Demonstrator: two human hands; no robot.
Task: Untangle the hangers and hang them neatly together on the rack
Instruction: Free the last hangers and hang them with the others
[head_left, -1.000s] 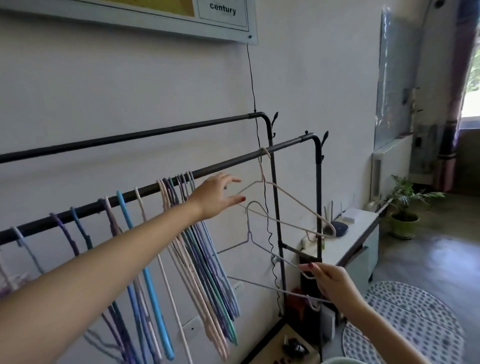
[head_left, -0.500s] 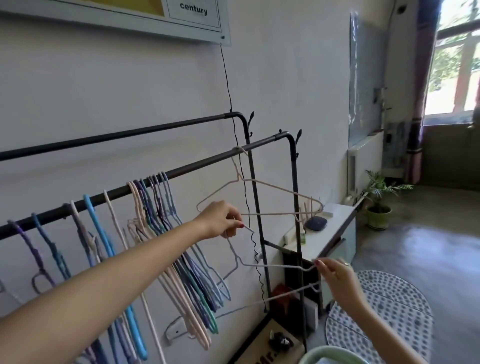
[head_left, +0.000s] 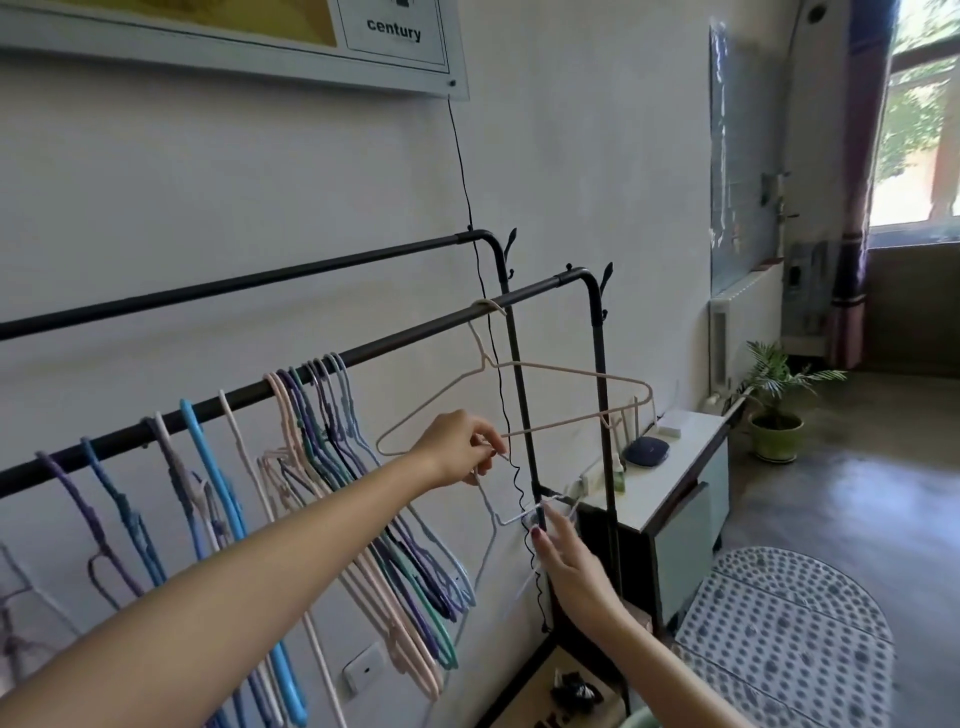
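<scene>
Both hands (head_left: 460, 449) hold white hanger (head_left: 488, 499) upright.

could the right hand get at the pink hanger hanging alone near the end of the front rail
Probably yes. The right hand is low, fingers on the pale hanger, which the left hand pinches. The pink hanger hangs apart above it, nothing between; it would have to let go first.

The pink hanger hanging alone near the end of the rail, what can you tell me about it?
The pink hanger looks like thin coated wire, pale pink. Its hook sits over the front rail, apart from the bunched hangers. It hangs tilted, one shoulder toward the left hand, the other toward the cabinet. Whether the hand touches it is unclear; a black cable crosses it.
</scene>
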